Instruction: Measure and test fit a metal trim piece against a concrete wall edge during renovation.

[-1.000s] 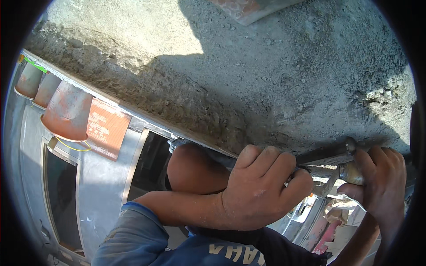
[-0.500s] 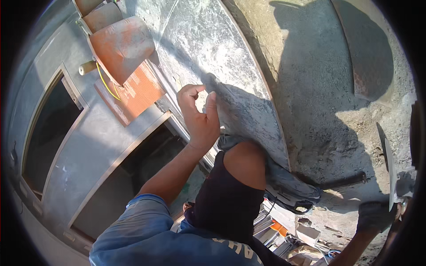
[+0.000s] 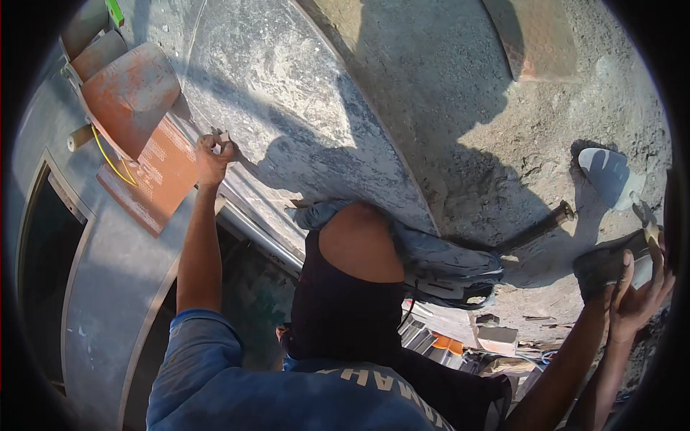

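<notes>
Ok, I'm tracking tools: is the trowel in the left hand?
No, the trowel is at the picture's far right, while the left hand is toward its left.

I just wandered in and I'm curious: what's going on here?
A person's left hand is curled near an orange patterned panel; whether it holds anything is unclear. The right hand is beside the handle of a trowel; I can't tell whether it grips it. A dark bar-shaped tool lies on the rough grey surface.
</notes>
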`<control>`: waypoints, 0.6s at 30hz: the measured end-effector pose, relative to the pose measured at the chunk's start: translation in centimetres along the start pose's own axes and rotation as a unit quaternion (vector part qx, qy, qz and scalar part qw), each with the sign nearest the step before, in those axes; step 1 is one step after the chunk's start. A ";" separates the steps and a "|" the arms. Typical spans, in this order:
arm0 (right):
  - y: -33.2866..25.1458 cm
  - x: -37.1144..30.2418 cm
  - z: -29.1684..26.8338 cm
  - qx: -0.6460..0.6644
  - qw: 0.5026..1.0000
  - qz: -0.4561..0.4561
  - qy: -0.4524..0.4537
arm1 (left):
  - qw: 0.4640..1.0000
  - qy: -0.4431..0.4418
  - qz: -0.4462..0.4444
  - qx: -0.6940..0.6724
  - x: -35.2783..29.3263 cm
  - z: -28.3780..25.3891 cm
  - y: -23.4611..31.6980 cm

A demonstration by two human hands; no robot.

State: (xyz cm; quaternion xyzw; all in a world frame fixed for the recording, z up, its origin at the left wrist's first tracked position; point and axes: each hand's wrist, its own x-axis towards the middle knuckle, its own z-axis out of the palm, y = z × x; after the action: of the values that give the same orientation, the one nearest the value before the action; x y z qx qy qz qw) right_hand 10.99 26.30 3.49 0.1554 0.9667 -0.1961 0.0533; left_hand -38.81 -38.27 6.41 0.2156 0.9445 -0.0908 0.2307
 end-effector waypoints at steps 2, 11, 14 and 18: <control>-7.8 4.6 2.1 0.265 0.964 0.018 0.005 | 0.993 -0.104 -0.033 -0.042 0.4 -1.7 2.7; -20.6 15.5 11.0 0.671 0.713 0.108 -0.172 | 0.858 -0.264 0.160 -0.410 3.9 -4.5 38.5; -19.0 13.4 12.6 0.688 0.671 0.166 -0.221 | 0.834 -0.416 0.130 -0.340 5.6 -1.5 42.6; -21.1 8.5 16.0 0.737 0.593 0.244 -0.215 | 0.792 -0.559 0.112 -0.215 5.1 1.8 43.7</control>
State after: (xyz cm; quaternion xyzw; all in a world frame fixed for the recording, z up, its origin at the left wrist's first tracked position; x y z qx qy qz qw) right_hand -3.12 3.89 -4.91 0.3249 0.3792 -0.8490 0.1728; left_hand -22.54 2.02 -0.77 0.1764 0.6147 0.0367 0.7679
